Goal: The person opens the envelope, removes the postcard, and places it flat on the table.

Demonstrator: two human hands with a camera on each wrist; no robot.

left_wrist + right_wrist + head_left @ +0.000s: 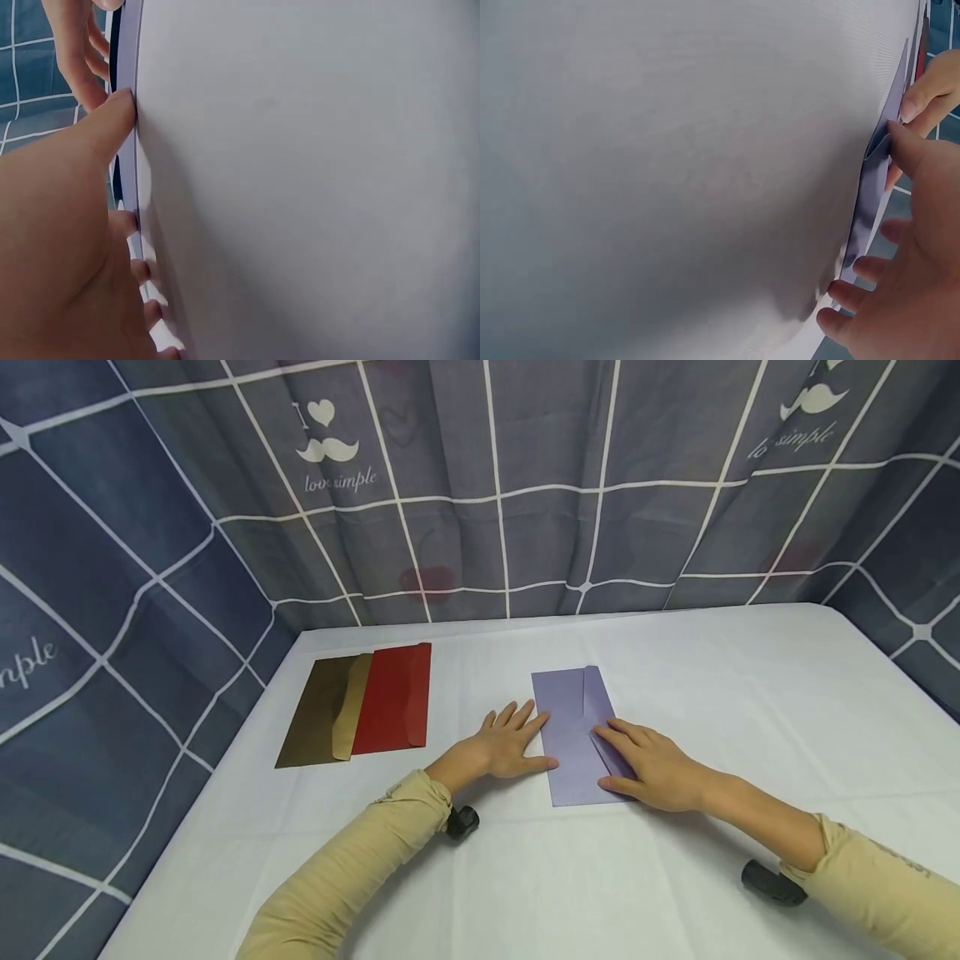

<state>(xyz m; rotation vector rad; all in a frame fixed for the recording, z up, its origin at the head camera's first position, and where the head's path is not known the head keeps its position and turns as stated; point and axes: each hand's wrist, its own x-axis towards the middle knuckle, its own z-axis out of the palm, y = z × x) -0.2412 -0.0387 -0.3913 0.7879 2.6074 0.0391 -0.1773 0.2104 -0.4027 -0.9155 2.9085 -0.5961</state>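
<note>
A light purple envelope (566, 702) lies on the white-covered table, its flap (599, 693) along the right side. The flap's lower part stands slightly raised near my right hand. My left hand (510, 750) has its fingers spread, with thumb and index finger resting on the envelope's left edge. My right hand (660, 768) lies over the flap's lower part, fingers extended and touching it. In the right wrist view the thumb meets a fold of the purple flap (870, 195), while the other fingers are loosely bent.
To the left, a brown-gold envelope (315, 710) and a red envelope (386, 702) lie side by side, touching. The white tablecloth (480, 885) spreads beneath everything. A dark checked curtain (540, 543) hangs behind the table and at both sides.
</note>
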